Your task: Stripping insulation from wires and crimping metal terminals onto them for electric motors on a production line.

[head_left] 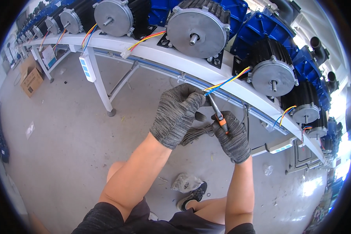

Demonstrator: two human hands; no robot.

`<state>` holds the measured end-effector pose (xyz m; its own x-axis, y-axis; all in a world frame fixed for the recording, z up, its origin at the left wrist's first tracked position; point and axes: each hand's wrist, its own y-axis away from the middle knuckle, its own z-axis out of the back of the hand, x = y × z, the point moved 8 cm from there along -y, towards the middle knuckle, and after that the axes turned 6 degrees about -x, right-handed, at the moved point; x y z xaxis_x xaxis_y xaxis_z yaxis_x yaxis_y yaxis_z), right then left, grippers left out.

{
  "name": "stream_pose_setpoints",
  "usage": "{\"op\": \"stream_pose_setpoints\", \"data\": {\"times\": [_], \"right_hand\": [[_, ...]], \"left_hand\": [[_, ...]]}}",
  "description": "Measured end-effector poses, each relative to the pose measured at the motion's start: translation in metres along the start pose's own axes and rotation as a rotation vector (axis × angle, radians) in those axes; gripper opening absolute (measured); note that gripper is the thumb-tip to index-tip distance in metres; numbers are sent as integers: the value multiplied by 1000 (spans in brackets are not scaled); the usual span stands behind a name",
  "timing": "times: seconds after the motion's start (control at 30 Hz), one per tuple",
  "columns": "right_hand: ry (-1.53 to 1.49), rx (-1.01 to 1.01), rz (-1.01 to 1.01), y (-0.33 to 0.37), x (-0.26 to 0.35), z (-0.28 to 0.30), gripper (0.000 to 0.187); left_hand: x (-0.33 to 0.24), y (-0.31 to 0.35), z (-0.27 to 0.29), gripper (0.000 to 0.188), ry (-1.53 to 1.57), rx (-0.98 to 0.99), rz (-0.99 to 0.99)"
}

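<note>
Both my hands wear grey knitted gloves. My left hand (174,113) is closed in a pinch around the ends of yellow, red and blue wires (227,82). These wires run from the side of a black electric motor with a grey round end plate (272,76). In my right hand (234,137) are pliers (217,112) with orange and black handles, pointing up and to the left. Their jaws are at the wire ends beside my left fingertips, which partly hide them. I cannot tell whether the jaws touch the wires.
A white frame (152,50) carries a curved row of motors, including a large one (197,33), with blue housings behind. A white socket strip (87,67) hangs from it. Dark cable (197,134) hangs behind my hands. A cardboard box (31,78) and a plastic bag (186,182) are on the floor.
</note>
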<state>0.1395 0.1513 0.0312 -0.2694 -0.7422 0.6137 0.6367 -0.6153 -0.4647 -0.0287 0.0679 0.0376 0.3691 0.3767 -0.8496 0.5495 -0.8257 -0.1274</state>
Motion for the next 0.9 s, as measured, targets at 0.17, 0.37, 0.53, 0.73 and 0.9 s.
{"op": "stream_pose_setpoints", "data": {"times": [0.17,0.37,0.53,0.73,0.9], "right_hand": [[2,-7,30,0,-1,0,26],[11,-18,67,1,-5,-1,24],[-20,-6,64,2,-1,-2,20],[16,-2,75,2,-1,-3,14],[49,-10,63,3,-1,-2,14]], "left_hand": [[1,0,1,11,-10,4,5],[3,0,0,11,-28,1,19],[6,-2,2,12,22,40,6],[4,-4,2,17,6,52,-144],[2,-2,1,17,17,43,-130]]}}
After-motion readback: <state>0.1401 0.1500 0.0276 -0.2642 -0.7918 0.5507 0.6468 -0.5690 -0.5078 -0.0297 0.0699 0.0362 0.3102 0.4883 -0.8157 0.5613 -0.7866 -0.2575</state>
